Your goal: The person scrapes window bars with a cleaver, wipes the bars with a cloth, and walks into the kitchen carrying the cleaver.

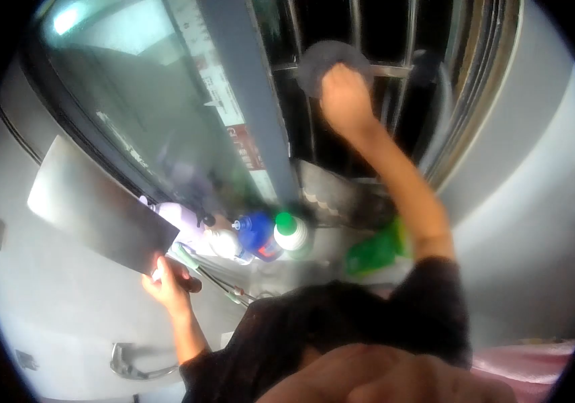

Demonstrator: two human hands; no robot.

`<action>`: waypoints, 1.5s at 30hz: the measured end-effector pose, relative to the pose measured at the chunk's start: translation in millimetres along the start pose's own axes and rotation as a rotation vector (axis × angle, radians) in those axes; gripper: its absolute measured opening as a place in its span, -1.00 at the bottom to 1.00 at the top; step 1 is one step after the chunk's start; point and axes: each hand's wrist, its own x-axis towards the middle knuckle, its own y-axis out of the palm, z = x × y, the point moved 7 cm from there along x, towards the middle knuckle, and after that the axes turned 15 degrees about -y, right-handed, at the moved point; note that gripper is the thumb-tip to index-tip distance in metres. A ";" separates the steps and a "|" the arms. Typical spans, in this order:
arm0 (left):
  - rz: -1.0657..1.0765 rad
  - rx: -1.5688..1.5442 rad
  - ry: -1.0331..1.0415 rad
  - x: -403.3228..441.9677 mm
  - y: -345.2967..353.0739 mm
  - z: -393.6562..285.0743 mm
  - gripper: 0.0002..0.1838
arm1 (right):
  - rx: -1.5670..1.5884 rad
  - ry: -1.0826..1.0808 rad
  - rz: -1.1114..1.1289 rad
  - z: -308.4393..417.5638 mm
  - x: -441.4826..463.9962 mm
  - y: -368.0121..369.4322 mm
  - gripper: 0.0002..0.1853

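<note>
Left hand (pixel 166 289) grips cleaver (pixel 99 205) near bottles (pixel 258 235) — right hand (pixel 344 97) clasps dark disc (pixel 311 67) before window bars (pixel 391 70).

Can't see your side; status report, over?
Left hand gripping cleaver. Right hand closed on dark round item by window bars. Bottles below; neither hand visibly blocked.

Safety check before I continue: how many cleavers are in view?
1: the cleaver, gripped in the left hand. Any behind the dark shirt would be hidden.
</note>
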 end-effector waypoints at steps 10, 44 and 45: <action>0.121 0.098 0.003 -7.3 37.1 -13.5 -0.85 | 0.104 0.092 -0.095 -22.8 14.6 2.0 -0.89; 0.077 0.047 0.070 8.4 12.0 -7.3 -0.87 | 0.642 0.383 0.482 44.1 -20.4 80.2 -0.77; 0.074 0.072 0.079 8.7 7.4 -5.4 -0.87 | 0.596 0.460 0.536 43.8 -35.8 77.9 -0.75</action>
